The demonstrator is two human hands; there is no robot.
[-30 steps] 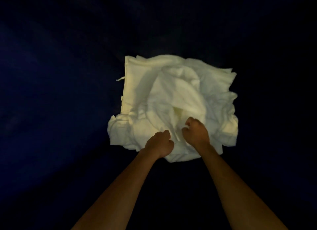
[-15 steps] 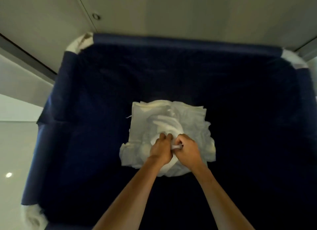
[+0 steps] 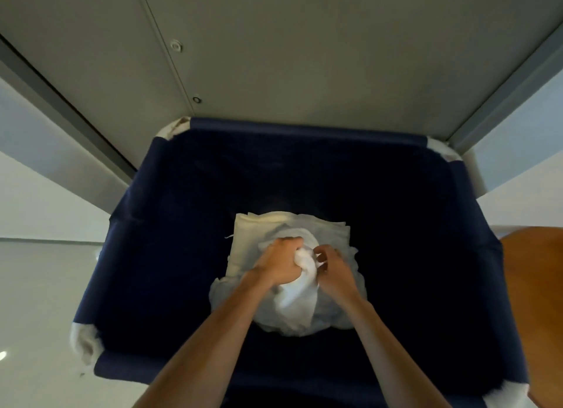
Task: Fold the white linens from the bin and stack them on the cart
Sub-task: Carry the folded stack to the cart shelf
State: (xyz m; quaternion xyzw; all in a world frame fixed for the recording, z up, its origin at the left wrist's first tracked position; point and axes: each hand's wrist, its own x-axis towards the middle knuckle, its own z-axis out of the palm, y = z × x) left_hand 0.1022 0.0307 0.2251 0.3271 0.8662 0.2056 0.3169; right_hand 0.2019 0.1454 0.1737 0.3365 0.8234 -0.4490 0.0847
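- Down at bottom of deep navy fabric bin [image 3: 170,224]: crumpled white linens pile [image 3: 320,227].
- Left hand [image 3: 278,264]: grip fisted tight round top white cloth [image 3: 297,298].
- Right hand [image 3: 335,273]: grip curled, fingertips apparently pinching same cloth's edge.
- Best: find 2 corners, lift straight up w/o dragging others.

Both bare forearms reach in over the near rim of the bin [image 3: 304,128] and converge toward its middle. The left hand [image 3: 278,263] is fisted, knuckles up, gripping a bunch of white linen [image 3: 297,298]. The right hand [image 3: 335,267], just beside it, curls its fingers [image 3: 327,250] and pinches the same bunch, and the two hands nearly touch.
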